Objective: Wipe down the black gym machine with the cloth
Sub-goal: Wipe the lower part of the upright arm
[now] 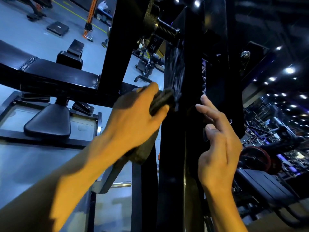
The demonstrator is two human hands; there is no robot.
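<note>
The black gym machine's upright post (177, 148) rises through the middle of the head view, shiny and streaked with wet marks higher up. My left hand (133, 121) grips a dark bunched cloth (163, 101) and holds it against the post's left face; a loose end of the cloth (143, 151) hangs below my palm. My right hand (217, 144) is just right of the post, fingers relaxed and slightly bent, holding nothing, its fingertips close to the post's right edge.
A black crossbar (50, 74) and a padded seat (48, 123) lie to the left. A threaded spring bolt (164, 30) sticks out above. A red weight plate (257, 156) and a bench (260, 186) sit at right. Other gym gear stands across the grey floor (33, 39).
</note>
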